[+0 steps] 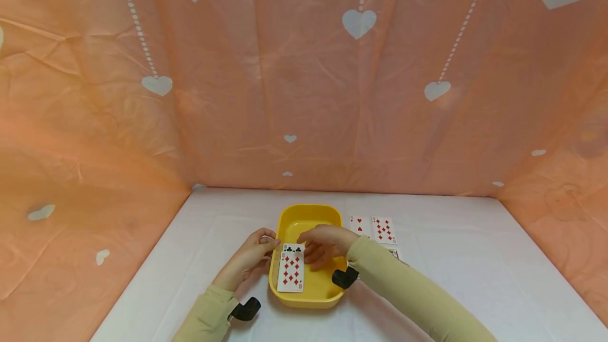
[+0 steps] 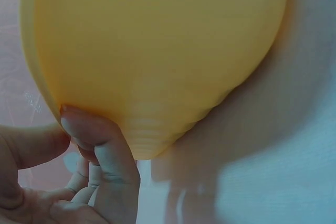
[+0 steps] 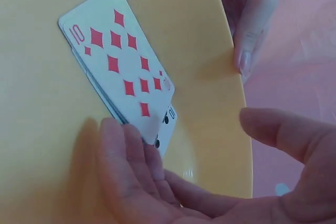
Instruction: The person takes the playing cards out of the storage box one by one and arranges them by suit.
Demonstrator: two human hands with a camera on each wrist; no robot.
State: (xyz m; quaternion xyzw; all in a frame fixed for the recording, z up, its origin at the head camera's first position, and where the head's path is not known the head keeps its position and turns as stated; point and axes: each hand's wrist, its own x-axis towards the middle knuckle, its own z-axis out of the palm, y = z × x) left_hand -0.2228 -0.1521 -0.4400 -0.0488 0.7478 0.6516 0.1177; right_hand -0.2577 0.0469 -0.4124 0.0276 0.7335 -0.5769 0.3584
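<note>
My left hand pinches the left rim of a yellow plastic tray, with thumb and forefinger at its edge in the left wrist view. Inside the tray lies a small pile of playing cards, a ten of diamonds on top. A ten of clubs pokes out from under it at the far end. Reaching in from the right, my right hand has its fingertips at the pile's edge, touching or very close. Its thumb stands well apart from the cards.
To the right of the tray, on the white cloth, lie a hearts card and a diamonds card. Another card is mostly hidden by the right sleeve. Orange curtains with white hearts enclose the back and sides.
</note>
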